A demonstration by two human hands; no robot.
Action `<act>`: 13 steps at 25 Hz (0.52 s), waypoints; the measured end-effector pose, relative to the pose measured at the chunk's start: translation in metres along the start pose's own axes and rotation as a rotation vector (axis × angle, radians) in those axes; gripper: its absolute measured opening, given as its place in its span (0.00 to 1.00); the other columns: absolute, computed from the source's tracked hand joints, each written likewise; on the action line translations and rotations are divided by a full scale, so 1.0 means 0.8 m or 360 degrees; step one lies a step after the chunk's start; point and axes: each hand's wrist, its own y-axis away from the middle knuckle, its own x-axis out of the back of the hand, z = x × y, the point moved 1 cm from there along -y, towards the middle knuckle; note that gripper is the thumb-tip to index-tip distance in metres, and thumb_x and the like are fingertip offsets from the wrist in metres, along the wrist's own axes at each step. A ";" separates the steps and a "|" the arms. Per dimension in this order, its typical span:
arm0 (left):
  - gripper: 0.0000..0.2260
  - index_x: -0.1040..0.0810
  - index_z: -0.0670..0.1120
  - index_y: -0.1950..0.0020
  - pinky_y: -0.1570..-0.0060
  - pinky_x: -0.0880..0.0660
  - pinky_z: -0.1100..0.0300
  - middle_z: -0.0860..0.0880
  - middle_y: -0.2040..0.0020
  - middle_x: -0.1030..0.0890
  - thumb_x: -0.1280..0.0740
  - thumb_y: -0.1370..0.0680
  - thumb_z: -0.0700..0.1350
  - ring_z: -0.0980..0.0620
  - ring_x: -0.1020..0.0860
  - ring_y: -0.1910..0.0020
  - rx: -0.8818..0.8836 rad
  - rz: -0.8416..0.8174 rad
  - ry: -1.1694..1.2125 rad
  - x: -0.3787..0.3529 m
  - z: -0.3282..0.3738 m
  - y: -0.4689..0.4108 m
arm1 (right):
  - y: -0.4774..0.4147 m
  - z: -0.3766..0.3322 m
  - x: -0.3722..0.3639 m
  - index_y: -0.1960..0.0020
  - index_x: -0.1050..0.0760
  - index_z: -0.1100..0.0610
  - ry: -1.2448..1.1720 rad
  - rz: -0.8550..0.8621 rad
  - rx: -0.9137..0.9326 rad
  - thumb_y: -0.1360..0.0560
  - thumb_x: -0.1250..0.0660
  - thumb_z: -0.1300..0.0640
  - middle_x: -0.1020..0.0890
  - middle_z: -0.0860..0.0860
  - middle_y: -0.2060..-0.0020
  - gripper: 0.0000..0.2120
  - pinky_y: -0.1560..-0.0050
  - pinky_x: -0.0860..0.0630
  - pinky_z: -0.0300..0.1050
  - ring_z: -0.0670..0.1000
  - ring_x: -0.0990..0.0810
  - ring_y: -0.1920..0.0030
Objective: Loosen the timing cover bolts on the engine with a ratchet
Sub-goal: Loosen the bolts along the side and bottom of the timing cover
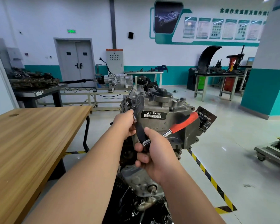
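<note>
The grey cast-metal engine (pixel 162 105) seems between bolts: the right hand (pixel 155 152) grips the red-handled chrome ratchet (pixel 176 127) by its head below the black label (pixel 151 114), the left hand (pixel 124 122) pinches a small metal part (pixel 134 118) beside it, and reseating likely comes next.

Probably an automotive training workshop: an engine (pixel 162 104), a gearbox (pixel 118 79), cluttered workbenches (pixel 217 74), instructional wall posters (pixel 217 29).

The engine (pixel 160 107) fills the middle. On its left the wooden bench (pixel 31 135) stands near, leaving only a strip of floor (pixel 102 120) between them. The left hand (pixel 124 123), pinching a small metal piece (pixel 134 118), and the right hand (pixel 153 152), gripping the ratchet (pixel 183 123), crowd the near face; the red handle juts rightward. Beyond it the floor lies open up to a low cart (pixel 271 152).
</note>
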 end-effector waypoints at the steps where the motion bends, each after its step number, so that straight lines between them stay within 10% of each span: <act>1: 0.08 0.23 0.45 0.55 0.69 0.23 0.58 0.48 0.66 0.20 0.37 0.22 0.48 0.49 0.22 0.68 0.0009 0.0000 -0.0006 -0.004 0.001 -0.008 | 0.000 0.002 0.003 0.56 0.27 0.54 0.0000 -0.0010 0.0013 0.20 0.43 0.49 0.30 0.51 0.75 0.12 0.76 0.34 0.39 0.48 0.41 0.82; 7: 0.12 0.28 0.47 0.62 0.80 0.33 0.66 0.52 0.74 0.31 0.36 0.21 0.51 0.57 0.35 0.82 0.0075 -0.0111 0.0076 0.003 -0.024 -0.035 | -0.003 0.005 0.032 0.55 0.29 0.55 0.0050 0.0041 0.0040 0.20 0.42 0.50 0.29 0.51 0.76 0.10 0.76 0.33 0.39 0.48 0.40 0.82; 13: 0.18 0.28 0.47 0.62 0.70 0.29 0.63 0.50 0.70 0.27 0.40 0.21 0.59 0.52 0.28 0.72 0.0067 -0.0195 0.0286 0.013 -0.066 0.004 | -0.017 0.025 0.048 0.50 0.26 0.57 0.0408 -0.0010 -0.0059 0.20 0.43 0.46 0.27 0.51 0.75 0.15 0.75 0.31 0.41 0.49 0.39 0.81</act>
